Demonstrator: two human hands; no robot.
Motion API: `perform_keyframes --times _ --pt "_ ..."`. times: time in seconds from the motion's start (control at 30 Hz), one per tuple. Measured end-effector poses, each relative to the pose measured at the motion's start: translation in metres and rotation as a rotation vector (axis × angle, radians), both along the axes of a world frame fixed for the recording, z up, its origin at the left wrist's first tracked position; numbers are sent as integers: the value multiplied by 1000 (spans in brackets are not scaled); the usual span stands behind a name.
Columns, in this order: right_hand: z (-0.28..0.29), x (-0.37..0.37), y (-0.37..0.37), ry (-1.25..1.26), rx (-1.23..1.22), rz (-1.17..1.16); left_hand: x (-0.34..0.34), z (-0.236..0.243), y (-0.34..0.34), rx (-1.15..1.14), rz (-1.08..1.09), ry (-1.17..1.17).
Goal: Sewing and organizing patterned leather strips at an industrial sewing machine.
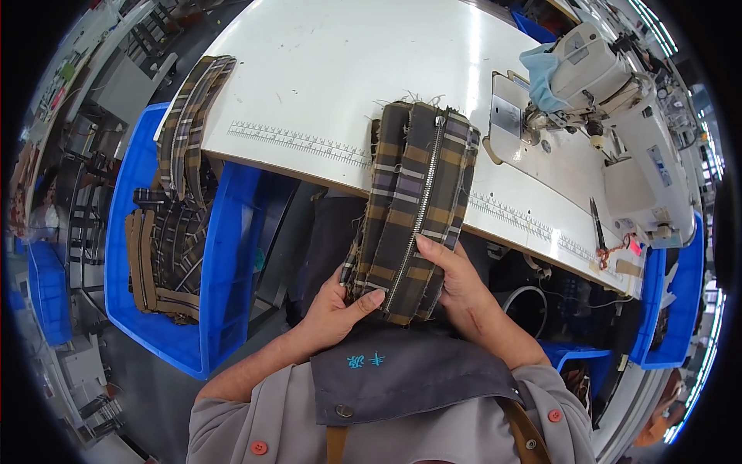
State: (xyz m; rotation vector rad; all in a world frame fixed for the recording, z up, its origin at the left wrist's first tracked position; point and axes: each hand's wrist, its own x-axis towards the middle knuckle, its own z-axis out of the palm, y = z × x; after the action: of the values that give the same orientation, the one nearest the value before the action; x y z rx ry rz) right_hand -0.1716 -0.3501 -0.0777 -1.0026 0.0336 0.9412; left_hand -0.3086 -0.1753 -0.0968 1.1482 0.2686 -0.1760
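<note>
Between my two hands is a thick stack of plaid fabric strips (398, 185) in brown, black and white, with frayed edges. A metal zipper (430, 178) runs lengthwise down the top strip, its slider near the far end. My left hand (338, 309) grips the near left corner, thumb on top. Closed on the right edge is my right hand (450, 271), its thumb beside the zipper teeth; the fingers beneath are hidden. The far part of the stack lies over the edge of the white table (332, 69), and the near part is above my lap.
At the right stands a white sewing machine (618, 108) with a light blue mask hung on it. Dark scissors (598, 224) lie by the table's front edge. On the left, a blue bin (224, 271) holds plaid pieces; more plaid strips (193, 116) drape over the table's left edge.
</note>
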Motion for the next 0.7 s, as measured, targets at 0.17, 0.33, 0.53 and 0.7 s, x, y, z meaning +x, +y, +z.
perform_keyframes --times 0.17,0.33,0.53,0.7 --pt "-2 -1 -7 -30 46 13 2 -2 9 14 -144 73" --pt "0 -9 -4 -39 24 52 5 -3 19 159 -238 1" --pt "17 -16 -2 -20 -67 63 22 11 4 421 -26 -220" --pt "21 -18 -10 52 -101 30 17 0 -7 615 -177 -166"
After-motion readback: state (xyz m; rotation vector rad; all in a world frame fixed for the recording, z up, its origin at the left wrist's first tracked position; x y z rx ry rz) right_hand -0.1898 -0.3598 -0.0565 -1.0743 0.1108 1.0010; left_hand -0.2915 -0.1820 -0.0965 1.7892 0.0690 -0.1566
